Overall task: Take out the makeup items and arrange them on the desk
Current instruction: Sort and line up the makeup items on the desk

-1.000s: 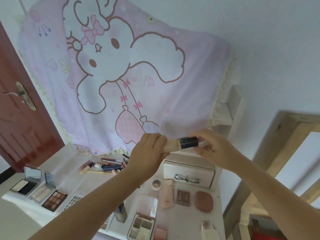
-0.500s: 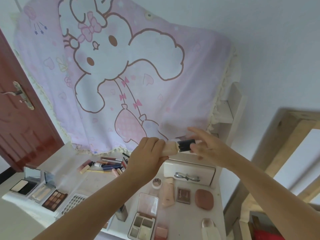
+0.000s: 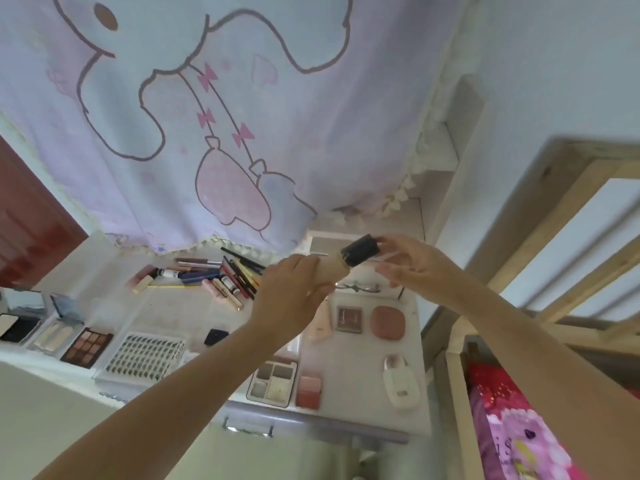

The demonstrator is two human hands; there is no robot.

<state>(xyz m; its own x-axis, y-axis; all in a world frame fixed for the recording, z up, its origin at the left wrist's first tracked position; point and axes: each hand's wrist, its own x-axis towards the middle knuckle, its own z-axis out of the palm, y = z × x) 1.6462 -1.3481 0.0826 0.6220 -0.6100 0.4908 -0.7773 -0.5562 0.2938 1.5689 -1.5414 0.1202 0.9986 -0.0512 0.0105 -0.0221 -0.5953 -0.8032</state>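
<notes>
My left hand point(image 3: 289, 299) is wrapped around the beige body of a foundation bottle point(image 3: 334, 270) held above the white desk point(image 3: 180, 310). My right hand point(image 3: 407, 263) touches the bottle's black cap point(image 3: 360, 255) with its fingertips, fingers spread. On the desk lie several makeup items: a heap of pencils and lip tubes point(image 3: 214, 275), an eyeshadow palette point(image 3: 86, 347), a tray of false lashes point(image 3: 145, 355), a square brown compact point(image 3: 349, 318), a pink rounded compact point(image 3: 387, 322), a four-pan palette point(image 3: 273, 380) and a blush pan point(image 3: 309, 392).
A white drawer box point(image 3: 353, 289) with a bow handle stands at the desk's back, behind my hands. A pink cartoon cloth point(image 3: 207, 116) hangs over the back. A red door point(image 3: 31, 216) is left; a wooden bed frame point(image 3: 540, 237) is right.
The view has tilted down and moved closer to the desk. My right hand's fingers have loosened from a full grip on the cap to a fingertip touch. The bottle stays in my left hand.
</notes>
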